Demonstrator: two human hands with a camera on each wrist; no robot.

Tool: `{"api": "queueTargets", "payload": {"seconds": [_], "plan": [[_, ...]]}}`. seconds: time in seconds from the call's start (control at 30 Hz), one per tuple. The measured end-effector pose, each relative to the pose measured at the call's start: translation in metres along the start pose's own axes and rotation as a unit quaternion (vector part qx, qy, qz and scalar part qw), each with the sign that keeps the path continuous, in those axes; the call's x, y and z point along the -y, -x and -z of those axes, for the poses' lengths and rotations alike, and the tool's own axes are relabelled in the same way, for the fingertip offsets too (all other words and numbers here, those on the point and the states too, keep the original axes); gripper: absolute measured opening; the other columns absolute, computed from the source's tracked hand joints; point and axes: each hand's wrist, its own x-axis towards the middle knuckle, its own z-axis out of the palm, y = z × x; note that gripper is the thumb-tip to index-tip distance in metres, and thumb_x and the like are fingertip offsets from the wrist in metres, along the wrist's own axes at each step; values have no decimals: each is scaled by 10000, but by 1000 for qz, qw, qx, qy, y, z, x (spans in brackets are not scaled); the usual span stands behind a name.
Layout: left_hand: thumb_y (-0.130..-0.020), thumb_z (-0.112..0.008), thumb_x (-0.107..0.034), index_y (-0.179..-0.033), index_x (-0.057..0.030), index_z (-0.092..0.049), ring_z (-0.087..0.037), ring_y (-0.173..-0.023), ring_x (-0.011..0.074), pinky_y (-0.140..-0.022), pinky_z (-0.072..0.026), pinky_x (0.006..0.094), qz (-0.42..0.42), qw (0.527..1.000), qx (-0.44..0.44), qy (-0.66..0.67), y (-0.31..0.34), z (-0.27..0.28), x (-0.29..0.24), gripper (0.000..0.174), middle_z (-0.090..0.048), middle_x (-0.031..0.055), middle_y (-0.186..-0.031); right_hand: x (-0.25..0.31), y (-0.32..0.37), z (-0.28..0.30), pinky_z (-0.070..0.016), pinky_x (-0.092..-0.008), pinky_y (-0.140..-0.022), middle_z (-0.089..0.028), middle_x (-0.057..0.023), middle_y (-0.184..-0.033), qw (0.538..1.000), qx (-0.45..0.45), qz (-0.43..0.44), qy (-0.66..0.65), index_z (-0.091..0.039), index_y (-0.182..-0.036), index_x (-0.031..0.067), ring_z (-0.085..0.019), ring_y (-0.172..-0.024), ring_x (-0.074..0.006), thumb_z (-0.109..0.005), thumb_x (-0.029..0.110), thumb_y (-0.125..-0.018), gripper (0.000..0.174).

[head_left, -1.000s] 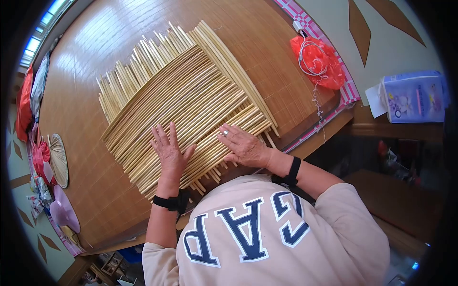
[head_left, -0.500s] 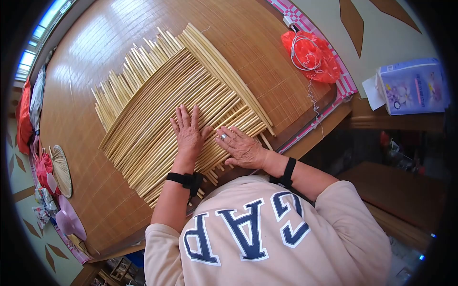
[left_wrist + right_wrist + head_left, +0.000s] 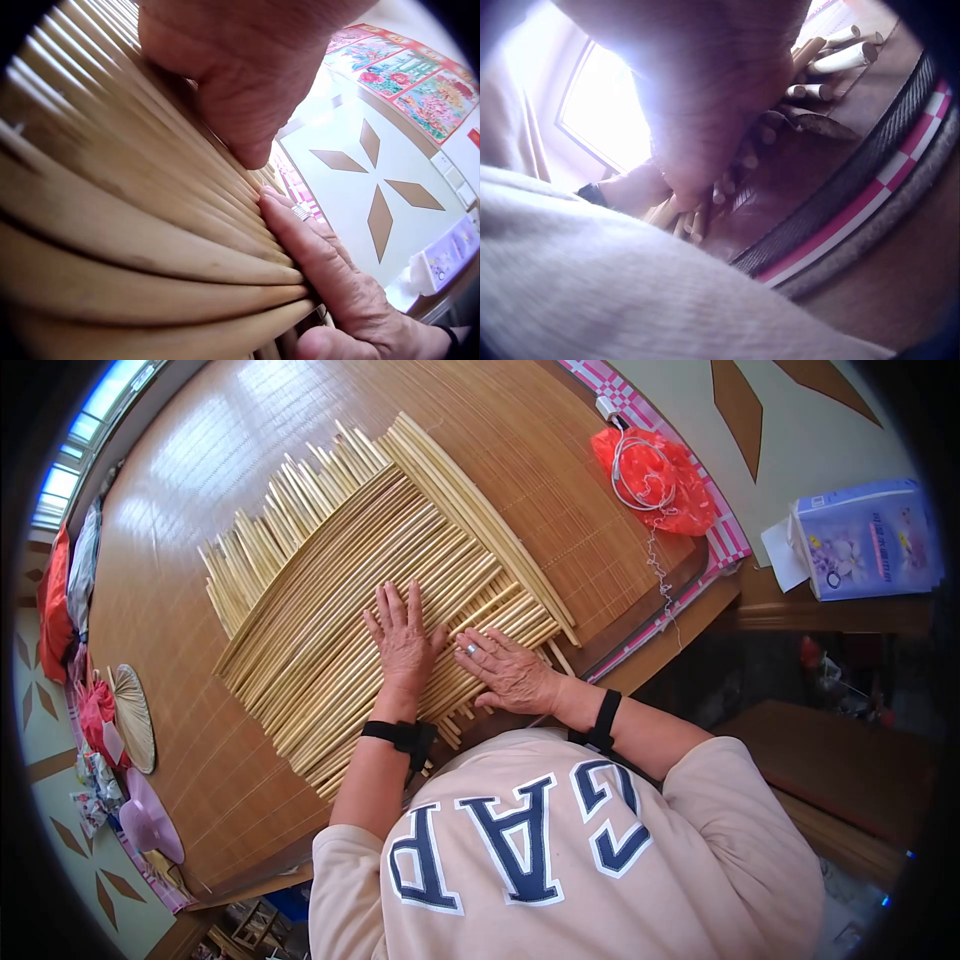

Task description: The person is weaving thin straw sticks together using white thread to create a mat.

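Observation:
Many pale yellow sticks [image 3: 335, 595] lie side by side in a sheet, with another layer running crosswise under them. My left hand [image 3: 405, 645] rests on the middle of the sheet, fingers straight and spread toward the far side. To its right, my right hand [image 3: 515, 675] lies across the near right part of the sticks, fingers extended, a ring on one finger. In the left wrist view the right hand [image 3: 330, 277] lies along the stick ends, close to the left thumb. The right wrist view shows cut stick ends [image 3: 847, 58] beyond the right hand [image 3: 712, 112].
The sticks lie on a brown mat [image 3: 250, 800] with a pink checked edge [image 3: 735, 540]. A red plastic bag [image 3: 675, 500] with a white cable lies at the right, near a purple tissue pack [image 3: 865, 545]. A hand fan [image 3: 133, 720] and a pink hat [image 3: 148, 818] sit at the left.
My left hand has slid right and farther away across the sticks, closer to the right hand. The right hand stays in about the same place on the sheet.

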Motion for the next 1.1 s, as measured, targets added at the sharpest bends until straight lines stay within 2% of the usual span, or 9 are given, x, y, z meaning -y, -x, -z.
{"api": "queueTargets", "payload": {"seconds": [0.1, 0.27, 0.3, 0.4, 0.5, 0.67, 0.77, 0.9, 1.1], "plan": [[-784, -657, -370, -1415, -87, -285, -116, -1378, 401, -1087, -88, 574, -1, 1000, 13, -13, -1, 4, -1, 785, -197, 253, -1458, -2, -3, 4, -97, -414, -1143, -287, -167, -1461, 1000, -10, 5, -6, -373, -1361, 20, -188, -1391, -274, -543, 470, -816, 727], [-805, -650, -350, -1397, -58, -301, -128, -1377, 396, -1100, -110, 540, 13, 1000, 19, 15, 6, 20, -7, 747, -214, 246, -1453, -13, -8, 31, -283, -396, -1086, -399, -193, -1372, 975, -90, -31, -199, -435, -1315, 27, -309, -1329, -322, -637, 287, -808, 604], [-801, -657, -326, -1381, -42, -319, -146, -1372, 397, -1102, -131, 530, -25, 999, 16, 24, 10, 24, -10, 729, -229, 242, -1447, -16, -7, 45, -376, -379, -1019, -481, -194, -1289, 972, -136, -42, -184, -479, -1269, 24, -413, -1249, -335, -655, 184, -796, 530], [-782, -676, -270, -1333, 1, -375, -202, -1355, 397, -1102, -191, 505, -111, 992, 24, 63, 26, 38, -28, 684, -265, 226, -1434, -43, 1, 52, -432, -375, -940, -562, -176, -1168, 960, -205, -135, -137, -548, -1170, 19, -512, -1122, -330, -631, 142, -802, 397], [-752, -701, -242, -1348, -66, -396, -193, -1362, 393, -1101, -180, 515, -231, 960, 123, 102, 43, 31, -42, 692, -249, 221, -1447, -58, 1, 58, -463, -374, -861, -602, -156, -1051, 967, -175, -131, -134, -588, -1077, 19, -563, -995, -320, -613, 99, -798, 292], [-709, -716, -292, -1371, -138, -385, -186, -1366, 392, -1111, -155, 502, -195, 969, 125, 83, 51, 27, -47, 756, -240, 250, -1442, -60, -24, 51, -448, -370, -895, -589, -164, -1091, 982, -136, -93, -92, -583, -1081, 12, -550, -1042, -313, -608, 108, -798, 300], [-700, -720, -294, -1371, -126, -378, -191, -1368, 379, -1114, -149, 495, -204, 963, 151, 89, 54, 28, -47, 772, -249, 235, -1443, -59, -45, 39, -286, -399, -1075, -452, -201, -1324, 993, -107, -45, -36, -506, -1219, 7, -380, -1280, -315, -602, 211, -819, 459], [-722, -701, -316, -1344, -105, -398, -227, -1356, 356, -1113, -169, 474, -210, 964, 146, 76, 55, 31, -48, 723, -299, 211, -1418, -58, -74, 29, -201, -425, -1105, -374, -199, -1395, 997, -69, -7, 37, -435, -1303, 10, -276, -1343, -320, -562, 335, -846, 575], [-720, -701, -320, -1340, -121, -407, -241, -1353, 343, -1105, -190, 464, -218, 961, 156, 71, 55, 36, -46, 714, -312, 202, -1414, -54, -85, 20, -180, -446, -1103, -366, -189, -1406, 991, 7, -25, 128, -393, -1342, -2, -259, -1353, -308, -473, 445, -882, 646]]}}
